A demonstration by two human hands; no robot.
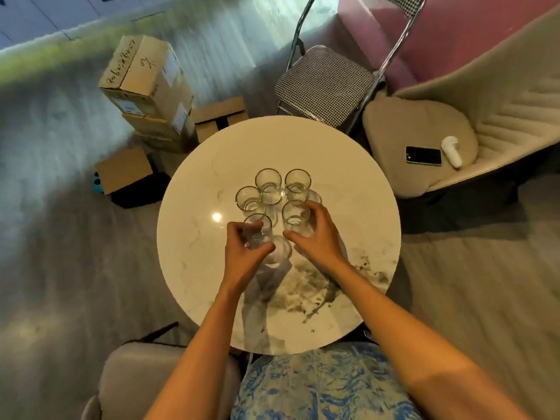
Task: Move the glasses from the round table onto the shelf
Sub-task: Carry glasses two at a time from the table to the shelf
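Note:
Several clear glasses with thin gold rims stand clustered at the middle of the round white marble table [194,268]. My left hand [242,253] is wrapped around the near left glass [257,227]. My right hand [315,234] curls around the near right glass [295,215]. Behind them stand three more: a far left glass [248,198], a far middle glass [269,184] and a far right glass [297,183]. No shelf is in view.
A folding chair [324,78] with a houndstooth seat stands beyond the table. At the right, a beige armchair [430,128] holds a phone [423,155] and a white case [451,150]. Cardboard boxes [145,83] are stacked on the floor at the left. A stool [142,377] is near left.

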